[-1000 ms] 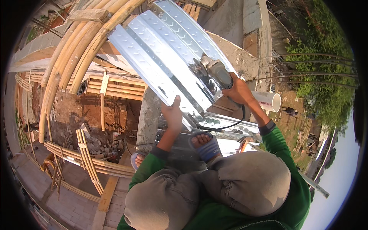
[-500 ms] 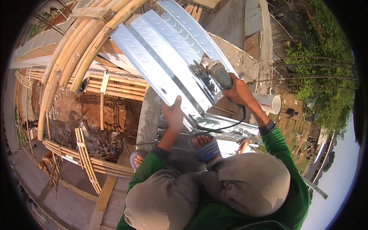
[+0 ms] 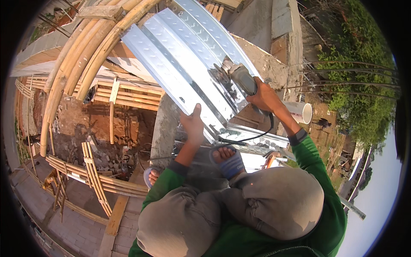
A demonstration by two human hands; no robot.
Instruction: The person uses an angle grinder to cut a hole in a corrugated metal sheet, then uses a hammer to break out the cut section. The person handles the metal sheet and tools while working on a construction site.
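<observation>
A long corrugated metal sheet [image 3: 180, 55] slants from the upper middle down toward my feet. My left hand [image 3: 193, 126] presses flat on its lower edge, fingers apart. My right hand [image 3: 266, 97] grips the grey body of an angle grinder [image 3: 237, 76], whose disc rests on the sheet's right side. A black cord [image 3: 252, 136] runs from the grinder under my wrist. My sandalled right foot [image 3: 227, 160] stands on more sheet metal below. My knees in grey trousers fill the bottom.
Curved bamboo poles [image 3: 72, 73] arc along the left above a deep pit of red earth and rubble [image 3: 85, 128]. A concrete beam [image 3: 165, 132] lies under the sheet. A white pipe [image 3: 302, 112] and green bushes [image 3: 364, 94] sit to the right.
</observation>
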